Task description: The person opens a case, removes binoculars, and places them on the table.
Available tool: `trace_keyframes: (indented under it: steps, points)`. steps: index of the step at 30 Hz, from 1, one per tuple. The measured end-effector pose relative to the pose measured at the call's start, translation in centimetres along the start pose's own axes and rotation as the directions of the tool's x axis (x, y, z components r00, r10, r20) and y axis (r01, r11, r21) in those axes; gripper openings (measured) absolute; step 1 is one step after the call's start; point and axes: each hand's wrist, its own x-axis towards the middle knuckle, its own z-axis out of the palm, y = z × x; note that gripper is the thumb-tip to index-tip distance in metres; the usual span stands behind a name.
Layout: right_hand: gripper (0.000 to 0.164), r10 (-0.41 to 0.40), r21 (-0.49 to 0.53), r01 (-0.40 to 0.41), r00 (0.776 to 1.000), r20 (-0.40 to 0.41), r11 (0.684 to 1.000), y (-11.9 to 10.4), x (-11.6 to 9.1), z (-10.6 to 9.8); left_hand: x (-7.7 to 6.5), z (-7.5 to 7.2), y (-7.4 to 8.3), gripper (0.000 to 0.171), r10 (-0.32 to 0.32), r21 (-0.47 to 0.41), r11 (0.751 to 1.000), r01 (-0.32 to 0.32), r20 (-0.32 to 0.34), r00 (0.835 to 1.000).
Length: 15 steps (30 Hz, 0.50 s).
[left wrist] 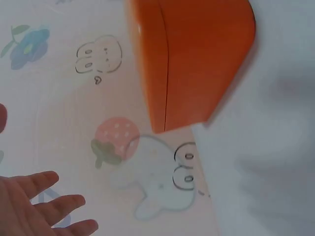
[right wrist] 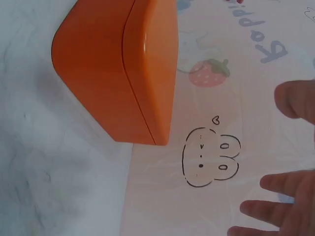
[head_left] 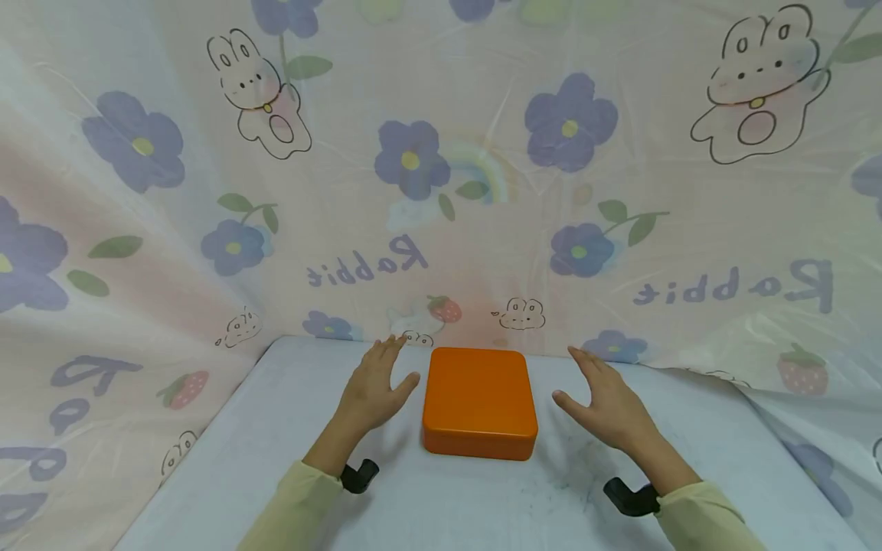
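An orange box (head_left: 478, 394) with rounded corners lies flat on the white table, between the two hands. A thin seam runs around its side in both wrist views, below the top of the box (left wrist: 192, 64). To its left, my left hand (head_left: 372, 390) is held with fingers extended and thumb pointing at the box, apart from it. On the other side my right hand (head_left: 606, 402) mirrors this pose, fingers spread and thumb toward the box (right wrist: 108, 69), with a gap between. Neither hand holds anything.
The white table (head_left: 427, 505) runs back to a hanging curtain (head_left: 482, 229) printed with rabbits, flowers and strawberries, which also closes off the left and right sides. A black curved piece (head_left: 360, 476) sits at the left wrist, another black piece (head_left: 630, 497) at the right.
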Motion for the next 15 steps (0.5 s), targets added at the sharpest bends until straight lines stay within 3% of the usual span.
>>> trace_keyframes:
  steps: [4,10,15]
  points:
    - [0.082,0.045,0.083,-0.045,0.999,0.008,0.996,-0.6,0.0,0.3,-0.4,0.5,0.5,0.067,-0.05,-0.128,0.991,0.05,0.003,0.999]
    - [0.075,0.094,0.189,-0.092,0.996,-0.001,0.978,-1.2,-0.1,1.0,-1.0,1.2,0.6,0.07,-0.14,-0.26,0.954,0.152,0.064,0.988]
    - [0.069,0.113,0.26,-0.107,0.994,-0.007,0.96,-1.5,0.0,1.7,-1.4,1.8,0.7,0.07,-0.147,-0.338,0.926,0.169,0.09,0.985]
